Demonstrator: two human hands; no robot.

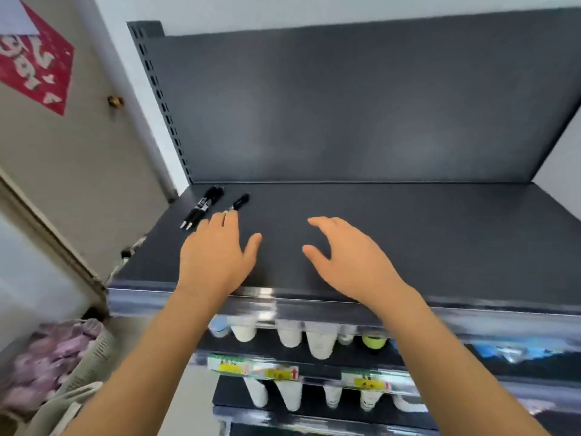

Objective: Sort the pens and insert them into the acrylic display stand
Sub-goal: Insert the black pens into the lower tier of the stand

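Observation:
Two black pens [201, 207] lie side by side at the far left of the dark grey top shelf [408, 240]. A third black pen [240, 202] lies just to their right. My left hand [217, 256] hovers over the shelf with fingers spread, and its fingertips reach the near end of that single pen. My right hand [349, 259] is open above the shelf's middle, fingers curved, holding nothing. No acrylic display stand is in view.
The shelf's dark back panel [345, 105] rises behind. Lower shelves hold white cups [319, 339] and yellow price tags [254, 368]. A wall with a red poster [34, 61] is at left, and a basket of purple packets [53, 354] sits on the floor.

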